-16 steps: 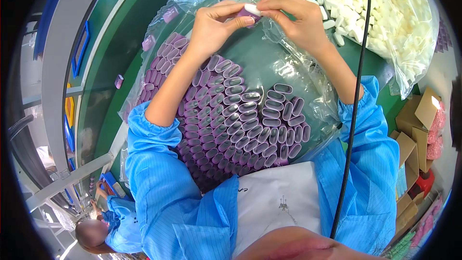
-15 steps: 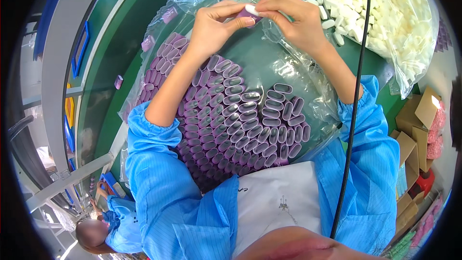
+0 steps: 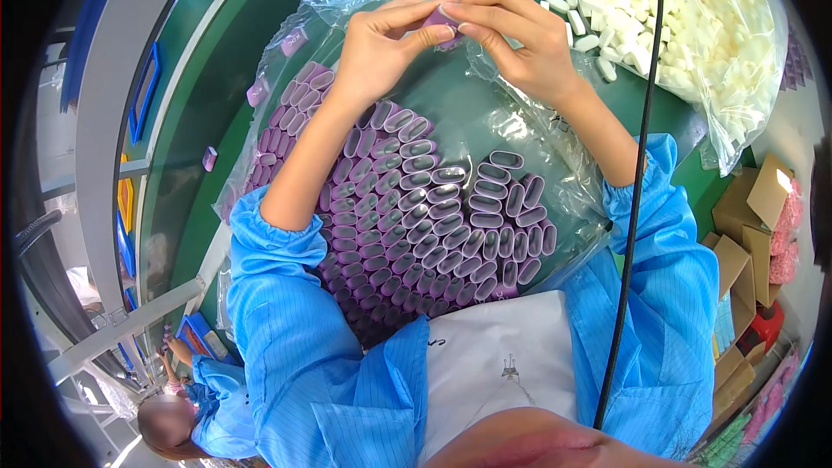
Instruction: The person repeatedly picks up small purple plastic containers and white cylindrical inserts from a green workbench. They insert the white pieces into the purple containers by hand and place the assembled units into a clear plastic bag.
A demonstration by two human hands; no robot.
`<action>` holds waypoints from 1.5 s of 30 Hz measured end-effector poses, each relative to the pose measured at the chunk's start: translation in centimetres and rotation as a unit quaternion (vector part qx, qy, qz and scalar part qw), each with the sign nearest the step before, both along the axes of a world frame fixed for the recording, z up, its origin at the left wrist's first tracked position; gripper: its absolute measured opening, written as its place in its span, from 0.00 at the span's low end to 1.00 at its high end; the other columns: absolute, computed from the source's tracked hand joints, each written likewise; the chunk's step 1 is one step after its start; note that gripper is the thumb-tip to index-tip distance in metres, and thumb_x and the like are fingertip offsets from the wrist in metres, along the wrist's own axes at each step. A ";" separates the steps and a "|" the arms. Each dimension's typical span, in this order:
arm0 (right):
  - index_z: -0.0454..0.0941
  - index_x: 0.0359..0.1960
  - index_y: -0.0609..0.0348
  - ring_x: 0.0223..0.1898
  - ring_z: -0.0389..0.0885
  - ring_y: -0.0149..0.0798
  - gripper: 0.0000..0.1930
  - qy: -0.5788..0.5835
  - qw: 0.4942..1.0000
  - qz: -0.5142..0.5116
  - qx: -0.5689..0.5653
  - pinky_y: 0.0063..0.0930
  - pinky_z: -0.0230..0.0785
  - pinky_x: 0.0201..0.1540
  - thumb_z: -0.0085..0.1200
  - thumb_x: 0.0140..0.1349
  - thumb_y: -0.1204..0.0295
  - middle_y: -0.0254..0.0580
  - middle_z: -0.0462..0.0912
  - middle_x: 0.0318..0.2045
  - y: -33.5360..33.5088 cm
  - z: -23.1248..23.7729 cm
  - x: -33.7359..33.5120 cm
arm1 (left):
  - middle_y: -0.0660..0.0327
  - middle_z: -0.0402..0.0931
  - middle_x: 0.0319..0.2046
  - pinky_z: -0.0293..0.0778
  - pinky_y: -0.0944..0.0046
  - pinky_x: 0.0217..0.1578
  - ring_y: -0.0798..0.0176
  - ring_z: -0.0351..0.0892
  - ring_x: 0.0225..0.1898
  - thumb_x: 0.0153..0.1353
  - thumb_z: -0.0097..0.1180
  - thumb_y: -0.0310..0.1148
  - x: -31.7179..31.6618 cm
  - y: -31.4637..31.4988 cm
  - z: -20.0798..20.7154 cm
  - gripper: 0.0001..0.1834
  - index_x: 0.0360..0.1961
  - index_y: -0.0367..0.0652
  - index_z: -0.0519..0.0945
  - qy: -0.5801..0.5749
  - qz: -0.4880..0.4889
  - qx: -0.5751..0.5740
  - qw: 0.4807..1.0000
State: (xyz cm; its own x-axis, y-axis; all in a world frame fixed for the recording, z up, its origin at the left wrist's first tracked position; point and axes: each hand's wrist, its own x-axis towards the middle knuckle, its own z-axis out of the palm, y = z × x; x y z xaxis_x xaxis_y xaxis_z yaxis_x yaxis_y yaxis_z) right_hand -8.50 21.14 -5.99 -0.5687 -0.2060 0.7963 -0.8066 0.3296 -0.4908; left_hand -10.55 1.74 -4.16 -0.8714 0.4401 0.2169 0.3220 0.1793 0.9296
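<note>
Far in front of me, both hands meet at a small oval purple case (image 3: pixel 444 22). My left hand (image 3: pixel 377 52) pinches it between thumb and fingers. My right hand (image 3: pixel 533 48) presses its thumb and fingertips against the case's top end; the white piece there is hardly visible now, covered by fingers. Below my wrists, many purple oval cases (image 3: pixel 488 204) stand packed in curved rows, hollow ends up, on a clear plastic sheet (image 3: pixel 537 126). Beyond my right hand lie loose white oblong pieces (image 3: pixel 556 3), spilling from a clear bag (image 3: pixel 737 108) full of them.
A green belt (image 3: pixel 195 199) runs along the left, with single purple cases (image 3: pixel 210 158) on it, beside a curved grey rail (image 3: pixel 95 121). A black cable (image 3: pixel 631 234) hangs across the right. Cardboard boxes (image 3: pixel 732 217) stand at right. A co-worker (image 3: pixel 217 412) sits lower left.
The white piece that showed at the case's top is now almost hidden under my right fingers, which have closed over it. A purple case on the belt has shifted slightly left.
</note>
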 end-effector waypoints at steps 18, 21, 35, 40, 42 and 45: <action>0.81 0.28 0.65 0.23 0.81 0.47 0.12 -0.271 0.833 -0.310 0.370 0.36 0.72 0.29 0.61 0.54 0.66 0.50 0.81 0.20 7.1 1.5 -1.5 | 0.53 0.82 0.40 0.71 0.64 0.46 0.61 0.79 0.40 0.59 0.59 0.46 -15.7 -13.3 -3.8 0.24 0.50 0.40 0.80 0.018 0.124 -0.410 0.903; 0.80 0.25 0.66 0.25 0.81 0.53 0.12 -0.271 0.818 -0.332 0.383 0.40 0.72 0.30 0.62 0.52 0.66 0.52 0.80 0.20 5.6 1.6 -0.3 | 0.55 0.80 0.38 0.72 0.62 0.44 0.58 0.78 0.39 0.59 0.59 0.43 -13.7 -12.3 -4.3 0.18 0.45 0.43 0.83 0.432 0.259 -0.531 0.682; 0.75 0.25 0.69 0.28 0.81 0.57 0.08 -0.210 0.852 -0.232 0.419 0.47 0.73 0.30 0.58 0.52 0.75 0.60 0.79 0.23 5.6 -0.1 0.4 | 0.59 0.74 0.34 0.69 0.61 0.44 0.57 0.69 0.41 0.47 0.66 0.38 2.8 -2.1 3.3 0.13 0.26 0.37 0.82 0.123 -0.211 -0.454 0.857; 0.73 0.35 0.66 0.28 0.80 0.53 0.07 -0.121 0.944 -0.210 0.221 0.40 0.72 0.30 0.55 0.58 0.75 0.53 0.79 0.25 5.1 0.7 -0.4 | 0.58 0.79 0.34 0.75 0.64 0.40 0.63 0.78 0.35 0.57 0.60 0.33 1.7 -2.1 3.2 0.10 0.32 0.35 0.82 0.027 -0.130 -0.287 0.949; 0.73 0.39 0.63 0.31 0.81 0.43 0.08 -0.100 0.974 -0.162 0.124 0.33 0.72 0.35 0.55 0.61 0.75 0.47 0.80 0.31 4.0 2.6 0.0 | 0.56 0.80 0.37 0.78 0.66 0.39 0.63 0.80 0.35 0.62 0.56 0.33 1.1 -1.8 1.8 0.12 0.38 0.33 0.80 -0.101 -0.068 -0.099 0.988; 0.79 0.35 0.65 0.28 0.79 0.37 0.08 -0.324 0.942 -0.081 -0.018 0.29 0.70 0.33 0.58 0.55 0.74 0.45 0.79 0.24 2.0 3.9 1.4 | 0.52 0.78 0.41 0.80 0.65 0.43 0.60 0.82 0.39 0.69 0.48 0.33 1.1 -0.6 0.9 0.17 0.51 0.30 0.73 -0.187 -0.009 0.053 0.981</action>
